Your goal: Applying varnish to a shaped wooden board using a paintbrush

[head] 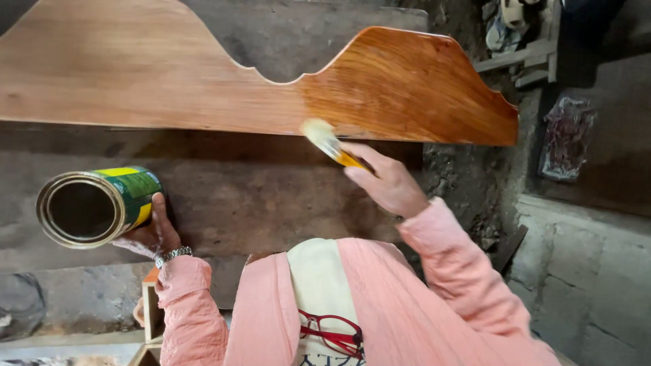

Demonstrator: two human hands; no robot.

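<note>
Wooden scalloped board (203, 74) spans 10 to 2 o'clock, glossy wet at its right end. Right hand (386, 183) pinches a yellow-handled brush (329, 141), bristles on the board's lower edge. Left hand (150, 234) wraps an open tin can (95, 205) at 9 o'clock. Brush looks light, bristles soft; best gripped on the handle. Can is likely slippery, spill-prone.

The paintbrush (330, 144), pale-bristled with a yellow ferrule, lies tilted with its bristles against the lower edge of the carved wooden board (271, 81), at the line where the board's glossy, darker right part meets its dull, paler left part. The board is long, with a scalloped upper edge. Below its left part an open green-and-yellow tin can (95, 205) is tipped, mouth towards the camera.
</note>
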